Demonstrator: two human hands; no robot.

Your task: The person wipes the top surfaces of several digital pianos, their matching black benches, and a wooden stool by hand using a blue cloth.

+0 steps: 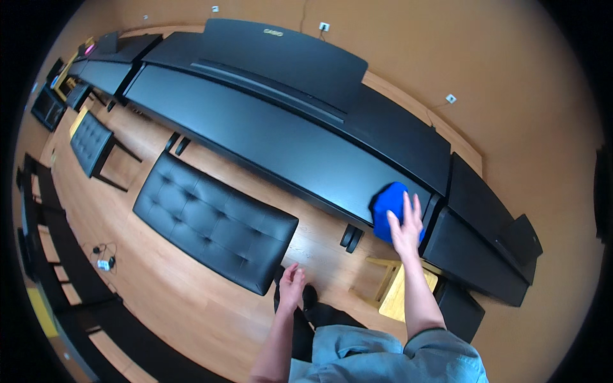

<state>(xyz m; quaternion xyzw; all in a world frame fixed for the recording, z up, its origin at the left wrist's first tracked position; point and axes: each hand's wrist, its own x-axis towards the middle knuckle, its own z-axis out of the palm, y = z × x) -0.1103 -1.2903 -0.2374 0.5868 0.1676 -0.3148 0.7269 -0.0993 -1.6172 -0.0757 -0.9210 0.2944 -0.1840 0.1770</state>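
Note:
A blue cloth lies bunched at the right end of the closed lid of a black digital piano. My right hand holds the cloth against the lid, with thumb and fingers spread over it. The piano's upright music rest bears the Casio name. My left hand hangs in the air by the near right corner of a black tufted piano bench. Its fingers are loosely bent, and nothing shows in them.
Another black piano adjoins on the right, and one more stands on the left. A wooden stool is beside my right forearm. A second tufted bench stands farther left. Cables with an adapter lie on the wood floor.

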